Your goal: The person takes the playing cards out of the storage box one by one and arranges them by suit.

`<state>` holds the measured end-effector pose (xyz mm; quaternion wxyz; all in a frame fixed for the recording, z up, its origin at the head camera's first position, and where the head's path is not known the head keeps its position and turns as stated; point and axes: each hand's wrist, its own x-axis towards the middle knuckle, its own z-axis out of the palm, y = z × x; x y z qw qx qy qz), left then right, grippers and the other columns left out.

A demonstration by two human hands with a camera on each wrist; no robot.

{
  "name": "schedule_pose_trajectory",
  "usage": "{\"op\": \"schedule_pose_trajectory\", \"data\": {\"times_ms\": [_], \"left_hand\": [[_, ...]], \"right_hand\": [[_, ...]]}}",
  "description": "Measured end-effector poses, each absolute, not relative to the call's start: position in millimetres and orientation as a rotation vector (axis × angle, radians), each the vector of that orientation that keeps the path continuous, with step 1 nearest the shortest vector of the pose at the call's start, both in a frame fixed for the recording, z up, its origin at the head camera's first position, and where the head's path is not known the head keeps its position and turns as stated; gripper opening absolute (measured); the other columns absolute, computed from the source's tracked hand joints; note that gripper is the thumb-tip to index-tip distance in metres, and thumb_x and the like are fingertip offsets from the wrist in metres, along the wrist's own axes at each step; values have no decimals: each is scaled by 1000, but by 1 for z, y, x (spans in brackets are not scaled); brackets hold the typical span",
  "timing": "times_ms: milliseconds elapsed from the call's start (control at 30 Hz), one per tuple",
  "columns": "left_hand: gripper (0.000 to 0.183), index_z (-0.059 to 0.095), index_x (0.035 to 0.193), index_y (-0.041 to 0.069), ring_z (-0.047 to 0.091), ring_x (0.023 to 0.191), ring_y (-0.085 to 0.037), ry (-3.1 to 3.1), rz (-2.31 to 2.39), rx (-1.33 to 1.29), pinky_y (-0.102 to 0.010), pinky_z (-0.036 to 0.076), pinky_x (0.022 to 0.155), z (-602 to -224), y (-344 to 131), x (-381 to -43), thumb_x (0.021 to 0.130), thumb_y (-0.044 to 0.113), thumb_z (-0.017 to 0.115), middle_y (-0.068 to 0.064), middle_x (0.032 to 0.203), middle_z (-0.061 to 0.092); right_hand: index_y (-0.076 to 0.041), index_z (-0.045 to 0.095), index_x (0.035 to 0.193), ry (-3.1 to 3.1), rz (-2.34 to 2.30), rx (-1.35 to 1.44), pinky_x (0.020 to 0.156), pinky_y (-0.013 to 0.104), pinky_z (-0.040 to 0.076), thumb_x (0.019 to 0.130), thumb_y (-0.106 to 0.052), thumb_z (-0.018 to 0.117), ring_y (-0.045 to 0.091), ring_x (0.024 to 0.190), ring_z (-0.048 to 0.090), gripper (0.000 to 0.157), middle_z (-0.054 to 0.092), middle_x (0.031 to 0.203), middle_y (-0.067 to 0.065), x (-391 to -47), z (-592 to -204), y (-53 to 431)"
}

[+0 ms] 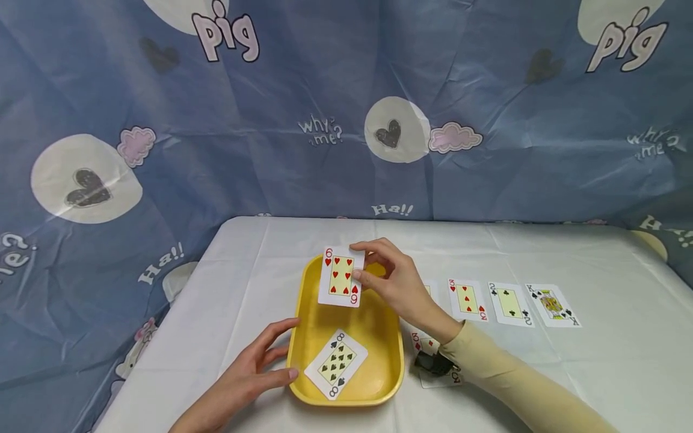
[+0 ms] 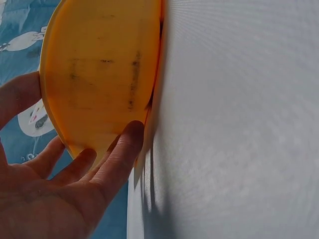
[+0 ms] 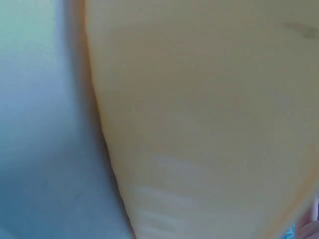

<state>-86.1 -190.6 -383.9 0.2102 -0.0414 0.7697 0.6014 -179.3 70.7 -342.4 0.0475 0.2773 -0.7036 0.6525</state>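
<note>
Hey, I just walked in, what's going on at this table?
A person's right hand pinches the six of hearts above a yellow tray, while the left hand touches its left side. The eight of spades lies in the tray. To the right, the three of hearts, two of clubs and a black king lie in a row, with other cards partly hidden by the right arm.

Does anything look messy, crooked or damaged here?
Two small things. In the yellow tray, the eight of spades lies slanted, not square with the sides. The left wrist view also shows dark smudges on the tray, perhaps dirt or scuffs. Nothing looks spilled.
</note>
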Motion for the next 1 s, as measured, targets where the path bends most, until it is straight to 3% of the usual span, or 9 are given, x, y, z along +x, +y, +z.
{"op": "schedule_pose_trajectory", "data": {"times_ms": [400,667,900,1000], "left_hand": [[70,44,145,29,53,124,-26,2148,1697,-78,-65,36,98,-384,-192,-85,84,21,78,-7,158,25],[69,45,145,27,55,122,-24,2139,1715,-67,-55,41,100,-385,-191,-85,85,21,77,-7,157,27],[69,44,146,26,55,122,-26,2119,1713,-109,-46,49,93,-384,-191,-87,86,23,77,-8,153,36],[70,43,147,25,55,122,-26,2115,1703,-124,-45,49,93,-383,-191,-87,86,23,77,-9,155,32]], "right_hand": [[-3,60,129,-2190,2020,810,70,41,58,89,4,69,25,95,61,42,53,122,10,-189,-365,110],[-9,61,127,-2292,2075,693,63,46,57,90,1,69,28,87,63,39,58,113,17,-180,-366,141],[-2,56,130,-2319,2083,611,65,47,57,91,-1,68,26,86,62,40,57,113,20,-172,-367,172],[-3,55,130,-2347,2059,619,66,46,57,92,-1,66,27,86,63,40,59,109,21,-167,-367,185]]}}
